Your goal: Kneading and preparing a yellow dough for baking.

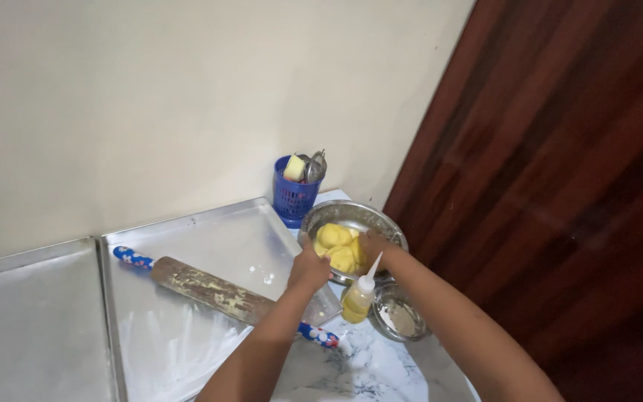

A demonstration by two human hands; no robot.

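Wall: cream plaster is meeting a dark wooden door at the corner.
Surface [381, 372]: marbled white, carrying everything.
Trays: two metal trays [210, 246] are lying side by side.
Rolling pin [213, 290]: one, resting floury across the nearer tray.
Bowls: one big steel bowl [351, 216] is holding yellow dough [338, 246]; one small bowl [400, 318] is sitting beside it.
Basket [294, 195]: one, blue.
Bottle [360, 294]: one, yellowish.
Left hand [310, 269]: fingers are curling against the dough.
Right hand [375, 244]: fingers are gripping the dough.

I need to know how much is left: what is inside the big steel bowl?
The steel bowl holds yellow dough balls, at least three lumps. The right hand reaches in among them; the left hand is at the near rim. The hands and squeeze bottle cover the bowl's near part.
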